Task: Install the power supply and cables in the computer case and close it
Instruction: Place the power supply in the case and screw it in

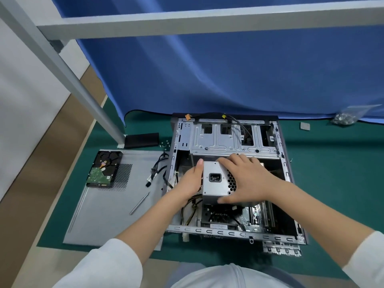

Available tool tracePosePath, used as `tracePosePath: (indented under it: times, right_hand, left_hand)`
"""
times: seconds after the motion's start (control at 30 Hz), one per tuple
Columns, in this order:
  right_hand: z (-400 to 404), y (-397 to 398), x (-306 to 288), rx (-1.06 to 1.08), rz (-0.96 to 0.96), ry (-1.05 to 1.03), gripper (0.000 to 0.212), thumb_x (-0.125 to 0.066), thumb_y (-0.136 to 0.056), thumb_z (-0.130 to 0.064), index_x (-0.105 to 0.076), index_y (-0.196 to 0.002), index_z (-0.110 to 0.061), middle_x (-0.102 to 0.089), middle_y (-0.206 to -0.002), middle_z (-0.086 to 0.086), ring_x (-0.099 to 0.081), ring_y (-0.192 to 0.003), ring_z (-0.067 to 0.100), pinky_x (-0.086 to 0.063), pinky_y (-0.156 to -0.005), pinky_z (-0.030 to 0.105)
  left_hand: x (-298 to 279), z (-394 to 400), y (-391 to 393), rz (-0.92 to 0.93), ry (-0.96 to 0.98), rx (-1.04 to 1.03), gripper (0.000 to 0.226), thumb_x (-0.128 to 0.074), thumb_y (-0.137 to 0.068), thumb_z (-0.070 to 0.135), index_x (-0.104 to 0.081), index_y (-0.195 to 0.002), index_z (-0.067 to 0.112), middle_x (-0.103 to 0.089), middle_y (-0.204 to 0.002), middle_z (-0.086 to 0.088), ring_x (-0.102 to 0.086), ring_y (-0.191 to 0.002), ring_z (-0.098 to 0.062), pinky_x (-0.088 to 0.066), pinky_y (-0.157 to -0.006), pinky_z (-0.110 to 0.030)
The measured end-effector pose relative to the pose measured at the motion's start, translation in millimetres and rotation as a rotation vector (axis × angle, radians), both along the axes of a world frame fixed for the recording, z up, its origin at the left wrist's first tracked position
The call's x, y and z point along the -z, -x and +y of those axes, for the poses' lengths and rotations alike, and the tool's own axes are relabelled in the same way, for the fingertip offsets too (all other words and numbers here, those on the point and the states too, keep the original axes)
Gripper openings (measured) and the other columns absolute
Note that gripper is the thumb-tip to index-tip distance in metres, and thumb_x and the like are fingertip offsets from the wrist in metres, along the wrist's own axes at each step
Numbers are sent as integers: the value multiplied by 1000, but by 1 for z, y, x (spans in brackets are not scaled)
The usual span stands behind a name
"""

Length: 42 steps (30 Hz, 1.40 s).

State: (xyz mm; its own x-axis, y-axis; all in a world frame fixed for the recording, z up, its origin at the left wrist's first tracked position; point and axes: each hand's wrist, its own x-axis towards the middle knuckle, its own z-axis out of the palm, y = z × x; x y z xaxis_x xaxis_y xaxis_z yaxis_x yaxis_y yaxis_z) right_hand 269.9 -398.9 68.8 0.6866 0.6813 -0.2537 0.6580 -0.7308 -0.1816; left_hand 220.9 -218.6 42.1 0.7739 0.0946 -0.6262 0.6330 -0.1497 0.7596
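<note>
Seating the power supply (216, 180) into the open computer case (232, 177) lying on the green bench (332, 183). Left hand (190, 181) grip curled against the unit's left side, thumb up; right hand (244, 179) grip spread across its top and right edge. Best lowered level, socket face toward the rear opening, yellow-black cables (190, 213) kept clear underneath, not pinched. Side panel (112, 215) lying off to the left, with 1 hard drive (104, 169) and a screwdriver (139, 203) resting on it.
</note>
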Motion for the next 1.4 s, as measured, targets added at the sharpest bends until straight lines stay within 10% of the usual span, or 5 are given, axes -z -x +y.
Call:
tracePosePath:
  times: [0.13, 0.37, 0.73, 1.03, 1.4]
  right_hand:
    - [23, -3, -2, 151, 39, -139, 77, -8, -82, -75, -46, -129, -27, -53, -123, -4, -49, -116, 19, -33, -92, 41]
    - [64, -11, 11, 305, -146, -74, 60, -16, -97, -53, -57, -67, -21, -53, -61, -3, -55, -59, 20, -31, -48, 24]
    - [64, -10, 18, 343, -223, -100, 52, -19, -96, -47, -51, -64, -21, -49, -60, -4, -47, -54, 18, -23, -44, 24]
    - [65, -8, 17, 345, -225, -117, 48, -23, -97, -45, -50, -65, -20, -51, -63, -5, -50, -58, 19, -25, -46, 26]
    - [59, -4, 12, 374, -161, -248, 32, -30, -97, -41, -52, -81, -26, -51, -70, -15, -52, -70, 10, -31, -50, 26]
  left_hand:
    - [-1, 5, 2, -97, -131, 41, 49, -29, -100, 47, -54, -132, 19, -56, -132, -3, -54, -117, -16, -40, -100, -28]
    - [-12, 75, 19, -690, -293, -308, 30, -49, -94, 12, -63, -95, 39, -70, -86, 14, -61, -67, 3, -47, -62, -10]
    - [134, 146, 51, 169, -778, -14, 38, -56, -81, 2, -53, -118, -1, -50, -121, -24, -47, -111, -36, -37, -97, -35]
    - [135, 150, 46, 150, -1029, 157, 24, -58, -85, 16, -61, -109, 10, -63, -107, -15, -52, -102, -33, -42, -80, -35]
    - [15, 133, 44, -296, -552, -397, 15, -68, -86, 21, -72, -100, 22, -71, -92, 4, -65, -85, -9, -46, -78, -20]
